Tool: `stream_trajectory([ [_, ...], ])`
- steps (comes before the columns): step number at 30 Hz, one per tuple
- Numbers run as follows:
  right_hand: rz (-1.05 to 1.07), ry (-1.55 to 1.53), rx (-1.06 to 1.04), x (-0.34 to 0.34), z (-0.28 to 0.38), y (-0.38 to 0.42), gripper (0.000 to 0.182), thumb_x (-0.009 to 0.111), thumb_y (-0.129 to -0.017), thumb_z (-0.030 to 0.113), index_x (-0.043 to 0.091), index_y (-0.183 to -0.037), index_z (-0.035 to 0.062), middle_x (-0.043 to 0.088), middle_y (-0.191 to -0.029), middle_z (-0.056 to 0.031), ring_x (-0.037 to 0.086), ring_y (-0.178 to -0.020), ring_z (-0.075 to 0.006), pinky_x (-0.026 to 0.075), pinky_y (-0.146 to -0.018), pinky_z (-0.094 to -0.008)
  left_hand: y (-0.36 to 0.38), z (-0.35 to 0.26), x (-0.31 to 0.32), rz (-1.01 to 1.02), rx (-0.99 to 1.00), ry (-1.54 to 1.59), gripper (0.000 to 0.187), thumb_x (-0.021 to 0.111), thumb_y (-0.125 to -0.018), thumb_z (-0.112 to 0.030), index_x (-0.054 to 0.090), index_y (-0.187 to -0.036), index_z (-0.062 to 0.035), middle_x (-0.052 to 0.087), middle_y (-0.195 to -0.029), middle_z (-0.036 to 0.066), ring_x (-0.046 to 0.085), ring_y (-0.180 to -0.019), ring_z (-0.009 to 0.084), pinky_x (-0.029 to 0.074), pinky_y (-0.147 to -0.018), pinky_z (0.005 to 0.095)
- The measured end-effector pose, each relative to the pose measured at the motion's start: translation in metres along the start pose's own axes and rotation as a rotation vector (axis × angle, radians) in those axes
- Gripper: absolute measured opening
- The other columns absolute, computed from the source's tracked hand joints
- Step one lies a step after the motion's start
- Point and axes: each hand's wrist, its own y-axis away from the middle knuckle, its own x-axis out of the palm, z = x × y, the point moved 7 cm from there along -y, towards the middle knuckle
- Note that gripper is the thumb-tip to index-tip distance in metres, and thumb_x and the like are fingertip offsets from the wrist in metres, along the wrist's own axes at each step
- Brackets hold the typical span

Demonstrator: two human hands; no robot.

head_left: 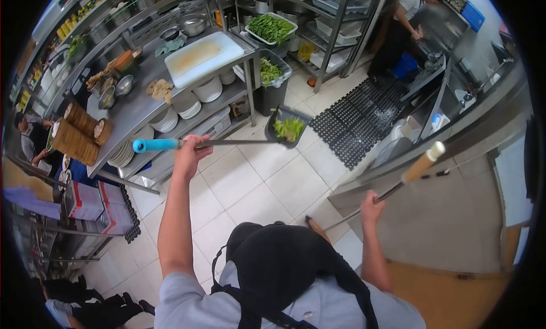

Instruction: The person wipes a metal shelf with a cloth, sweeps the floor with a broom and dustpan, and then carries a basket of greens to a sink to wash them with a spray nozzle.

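My left hand [192, 153] is closed round the shaft of a long-handled dustpan [272, 140], just beside its turquoise grip [154, 146]. Green leaf scraps [289, 128] lie in the black pan, which is off to the right, above the floor tiles. In my right hand [372, 208] is the metal shaft of a broom [392, 190] with a pale wooden grip at its upper end. Its shaft slants down toward my body, where a brown part with a dark tip [317, 229] shows near the floor; the broom head is hard to make out.
A steel counter [139, 110] with a white cutting board [205, 57] stands ahead on the left. Beyond the pan is a grey bin [274, 90] with greens. A black rubber mat [361, 119] covers floor at right, near a co-worker [401, 30]. Other people are at the left.
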Motion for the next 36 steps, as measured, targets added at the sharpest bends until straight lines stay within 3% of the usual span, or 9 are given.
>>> stream_trajectory([
  [2,0.020,0.253,-0.104,0.006,-0.018,-0.023,0.024,0.055,-0.088,0.010,0.044,-0.066,0.0085,0.043,-0.060,0.0024,0.041,-0.049,-0.0064,0.030,-0.041,-0.0258,-0.034,-0.006,0.014,-0.056,-0.006,0.208,0.012,0.050,-0.090,-0.014,0.050,-0.093,-0.0032,0.062,-0.115,0.022,0.065,-0.087,0.0353,0.056,-0.082,0.0441],
  [6,0.022,0.285,-0.090,0.024,-0.032,-0.049,0.028,0.055,-0.088,0.011,0.043,-0.063,0.0088,0.043,-0.060,0.0029,0.041,-0.048,-0.0062,0.031,-0.041,-0.0257,-0.103,0.002,0.025,-0.090,0.013,0.463,0.015,0.049,-0.091,-0.016,0.046,-0.097,-0.0022,0.058,-0.119,0.026,0.063,-0.091,0.0433,0.055,-0.085,0.0499],
  [8,-0.065,0.287,-0.008,0.035,-0.038,-0.066,0.028,0.052,-0.086,0.015,0.045,-0.064,-0.0008,0.046,-0.058,-0.0019,0.046,-0.056,-0.0114,0.036,-0.051,-0.0324,-0.138,0.016,0.026,-0.132,0.006,0.524,0.014,0.047,-0.092,-0.016,0.044,-0.095,-0.0022,0.055,-0.122,0.027,0.061,-0.098,0.0467,0.054,-0.087,0.0539],
  [11,-0.120,0.200,0.116,0.056,-0.030,-0.086,0.025,0.053,-0.086,0.015,0.048,-0.067,0.0002,0.051,-0.062,-0.0021,0.046,-0.056,-0.0104,0.037,-0.050,-0.0315,-0.185,0.069,0.013,-0.267,-0.031,0.768,0.013,0.042,-0.093,-0.017,0.041,-0.091,-0.0044,0.051,-0.122,0.029,0.056,-0.105,0.0504,0.051,-0.090,0.0615],
  [15,-0.056,0.301,0.055,0.086,-0.020,-0.141,0.019,0.053,-0.088,0.013,0.048,-0.071,0.0045,0.044,-0.057,-0.0005,0.042,-0.043,-0.0109,0.038,-0.042,-0.0275,-0.225,0.162,-0.007,-0.469,-0.135,1.007,0.018,0.040,-0.095,-0.022,0.040,-0.091,-0.0044,0.050,-0.121,0.030,0.054,-0.108,0.0517,0.050,-0.091,0.0634],
  [17,-0.180,0.213,0.072,0.104,0.003,-0.161,0.021,0.051,-0.087,0.012,0.047,-0.067,0.0040,0.043,-0.055,-0.0014,0.045,-0.043,-0.0122,0.039,-0.044,-0.0284,-0.231,0.193,-0.006,-0.617,-0.206,1.158,0.022,0.038,-0.097,-0.026,0.039,-0.092,-0.0042,0.048,-0.120,0.029,0.052,-0.112,0.0524,0.049,-0.093,0.0647],
  [25,-0.030,0.233,-0.039,0.190,0.041,-0.251,0.024,0.049,-0.089,0.010,0.047,-0.066,0.0029,0.046,-0.055,-0.0046,0.048,-0.043,-0.0146,0.042,-0.045,-0.0309,-0.244,0.187,-0.004,-0.775,-0.172,1.226,0.023,0.038,-0.098,-0.027,0.038,-0.095,-0.0037,0.046,-0.117,0.027,0.049,-0.114,0.0536,0.047,-0.095,0.0653],
  [31,0.180,0.310,-0.099,0.277,0.066,-0.288,0.032,0.051,-0.093,0.012,0.047,-0.062,0.0044,0.050,-0.055,-0.0044,0.049,-0.047,-0.0123,0.041,-0.047,-0.0278,-0.237,0.158,0.011,-0.675,-0.069,1.248,0.024,0.038,-0.097,-0.025,0.042,-0.086,-0.0042,0.053,-0.107,0.027,0.051,-0.113,0.0525,0.048,-0.093,0.0653],
  [36,0.273,0.336,-0.108,0.294,0.039,-0.305,0.033,0.051,-0.094,0.014,0.047,-0.062,0.0056,0.052,-0.055,-0.0035,0.049,-0.048,-0.0117,0.039,-0.048,-0.0266,-0.211,0.222,-0.012,-0.728,-0.127,1.188,0.023,0.038,-0.096,-0.024,0.043,-0.085,-0.0045,0.053,-0.117,0.032,0.051,-0.112,0.0542,0.049,-0.093,0.0635],
])
